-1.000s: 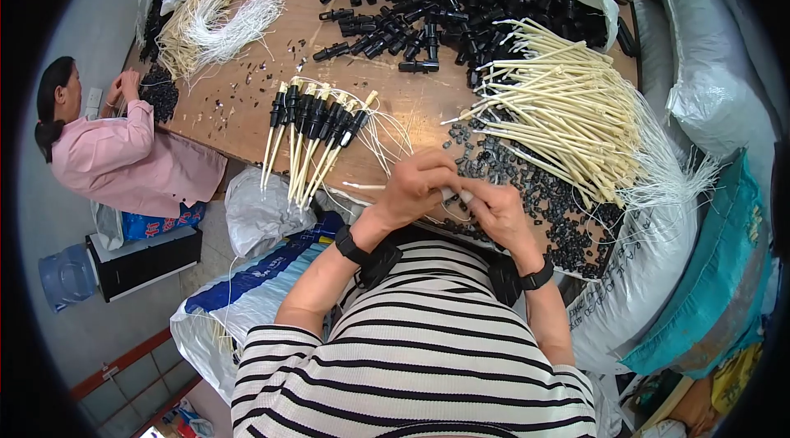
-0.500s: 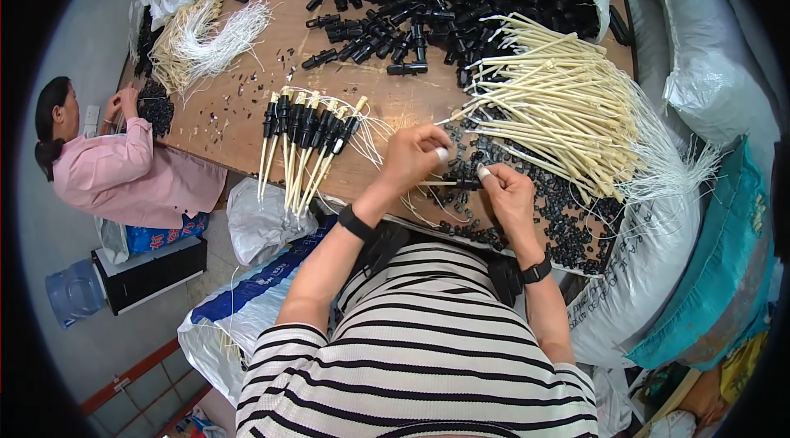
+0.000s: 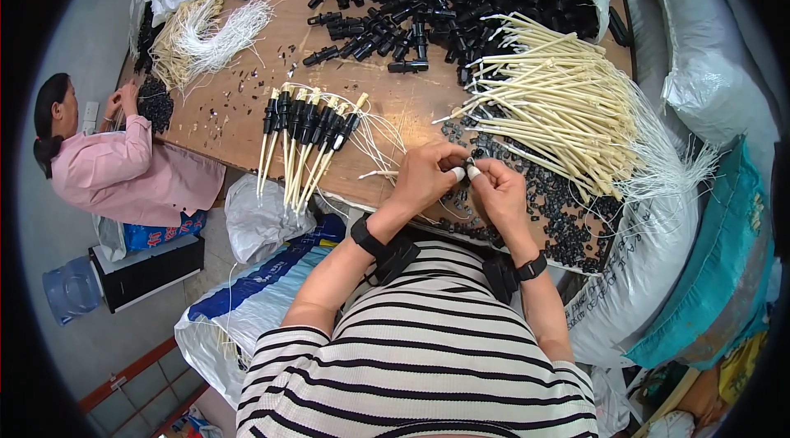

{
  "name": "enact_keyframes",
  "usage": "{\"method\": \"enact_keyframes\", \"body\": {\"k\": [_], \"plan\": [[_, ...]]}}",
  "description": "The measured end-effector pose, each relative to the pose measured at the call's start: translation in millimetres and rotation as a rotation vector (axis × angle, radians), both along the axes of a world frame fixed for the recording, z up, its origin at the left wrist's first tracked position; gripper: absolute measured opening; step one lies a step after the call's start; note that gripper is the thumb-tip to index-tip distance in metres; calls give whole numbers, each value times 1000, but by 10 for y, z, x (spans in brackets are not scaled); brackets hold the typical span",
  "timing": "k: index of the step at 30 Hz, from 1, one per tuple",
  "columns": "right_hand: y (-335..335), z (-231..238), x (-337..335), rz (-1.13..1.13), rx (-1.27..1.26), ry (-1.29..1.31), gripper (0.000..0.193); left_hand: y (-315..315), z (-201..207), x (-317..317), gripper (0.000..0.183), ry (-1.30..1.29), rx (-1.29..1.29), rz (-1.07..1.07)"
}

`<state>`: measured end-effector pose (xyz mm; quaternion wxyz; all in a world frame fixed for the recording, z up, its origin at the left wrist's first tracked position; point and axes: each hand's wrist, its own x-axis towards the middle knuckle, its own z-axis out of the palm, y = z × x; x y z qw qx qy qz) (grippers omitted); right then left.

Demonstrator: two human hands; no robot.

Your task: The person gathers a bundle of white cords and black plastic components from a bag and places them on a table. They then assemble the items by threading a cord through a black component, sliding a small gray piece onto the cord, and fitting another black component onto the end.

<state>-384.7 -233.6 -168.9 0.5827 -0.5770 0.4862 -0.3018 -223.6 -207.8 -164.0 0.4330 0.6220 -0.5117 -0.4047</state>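
Black part (image 3: 470,162) sits pinched between both hands (image 3: 421,178) (image 3: 504,196).

left grip (image 3: 426,178) lowered, nearer right grip (image 3: 502,194)

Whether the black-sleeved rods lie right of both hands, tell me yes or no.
No: the black-sleeved rods lie to the left of both left hand and right hand.
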Motion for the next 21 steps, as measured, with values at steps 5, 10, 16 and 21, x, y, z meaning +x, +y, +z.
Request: {"method": "enact_keyframes", "body": {"k": [5,10,16,21], "plan": [[56,46,-7,47,-251,193,14,18,-89,48,13,1,26,-12],[-11,37,-115,-66,443,-764,14,24,148,29,33,-161,-299,-171],[-17,91,-207,14,209,-406,22,19,126,158,36,-175,-68,-355],[25,295,-174,358,-895,465,25,6,48,301,35,-214,124,-424]]}}
